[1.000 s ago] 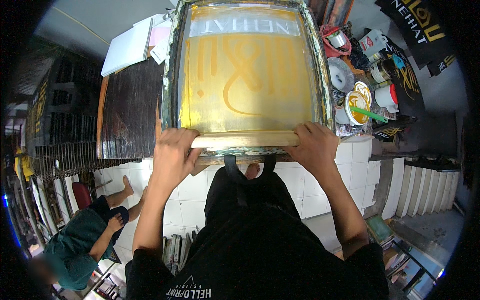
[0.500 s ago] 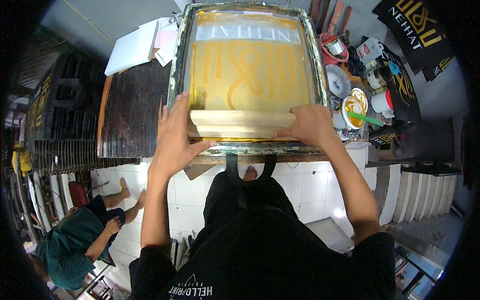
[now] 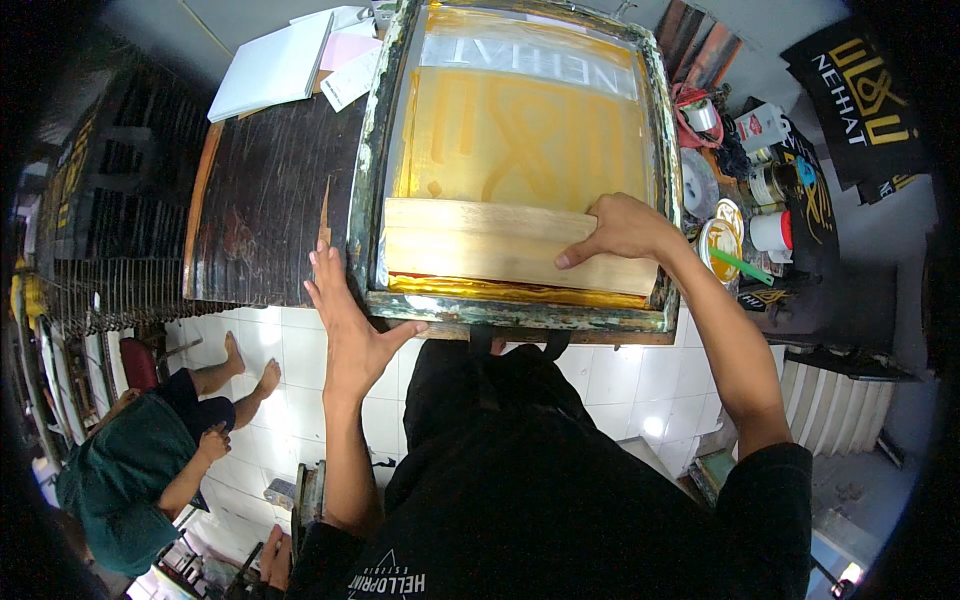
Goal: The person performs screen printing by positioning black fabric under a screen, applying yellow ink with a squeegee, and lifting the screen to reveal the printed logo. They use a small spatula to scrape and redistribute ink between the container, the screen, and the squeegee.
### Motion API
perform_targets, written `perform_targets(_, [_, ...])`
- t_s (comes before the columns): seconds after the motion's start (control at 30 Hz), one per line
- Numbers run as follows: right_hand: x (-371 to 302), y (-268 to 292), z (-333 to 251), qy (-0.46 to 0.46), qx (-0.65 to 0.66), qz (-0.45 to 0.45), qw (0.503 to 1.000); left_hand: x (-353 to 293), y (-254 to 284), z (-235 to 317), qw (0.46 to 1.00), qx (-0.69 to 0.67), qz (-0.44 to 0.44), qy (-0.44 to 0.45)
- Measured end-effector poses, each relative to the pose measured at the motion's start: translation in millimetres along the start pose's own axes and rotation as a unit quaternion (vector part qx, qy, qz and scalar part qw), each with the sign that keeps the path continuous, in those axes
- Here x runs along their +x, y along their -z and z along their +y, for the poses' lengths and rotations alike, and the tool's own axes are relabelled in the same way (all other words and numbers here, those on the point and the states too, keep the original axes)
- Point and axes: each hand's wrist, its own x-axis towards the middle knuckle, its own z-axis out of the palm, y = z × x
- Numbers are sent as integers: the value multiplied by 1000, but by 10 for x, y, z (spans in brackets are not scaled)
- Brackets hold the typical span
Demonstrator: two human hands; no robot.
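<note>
A screen-printing frame (image 3: 370, 180) with worn, paint-flecked edges lies on the table before me. Its mesh (image 3: 540, 140) is coated in golden-yellow ink, with mirrored lettering and a looping design showing. Across its near end rests a wide wooden squeegee (image 3: 480, 235), tilted so its broad face shows. My right hand (image 3: 630, 235) grips the squeegee toward its right end, thumb on the face and fingers over the far edge. Shiny ink (image 3: 520, 290) lies in a strip along the near side. My left hand (image 3: 350, 330) is open, fingers spread, beside the frame's near left corner.
White paper sheets (image 3: 270, 70) sit at the dark wooden table's (image 3: 270, 210) far left. To the right stand an ink tub (image 3: 718, 250) with a green stick, jars and bottles. Printed black cloths (image 3: 850, 90) hang beyond. Another person (image 3: 130, 480) sits at lower left.
My left hand has come away from the squeegee's left end toward me. The squeegee has tipped to show more of its broad face, my right hand still on it. The view has shifted.
</note>
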Motion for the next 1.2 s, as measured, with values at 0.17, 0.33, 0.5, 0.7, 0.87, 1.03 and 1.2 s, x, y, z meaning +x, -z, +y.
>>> perform_targets(0.17, [186,106,93,-1,43,-75,996,15,20,-35,1000,-9,-13,18])
perform_targets(0.33, [280,226,304,53,151,-127,979,-9,10,-149,1000,-20,-3,10])
perform_targets(0.5, [-6,360,597,37,339,-23,940,-12,-91,-372,998,-38,28,-33])
perform_targets(0.7, [-674,344,428,85,606,212,762,-89,-219,-444,974,-142,159,-80])
perform_targets(0.87, [-1079,737,-36,231,655,377,613,145,12,9,912,-233,296,-164])
perform_targets(1.03, [-1391,1638,-253,322,629,362,608,692,575,668,842,-318,371,-228])
perform_targets(1.2, [-1572,2743,-395,381,601,316,627,1150,1040,1074,850,-291,384,-211])
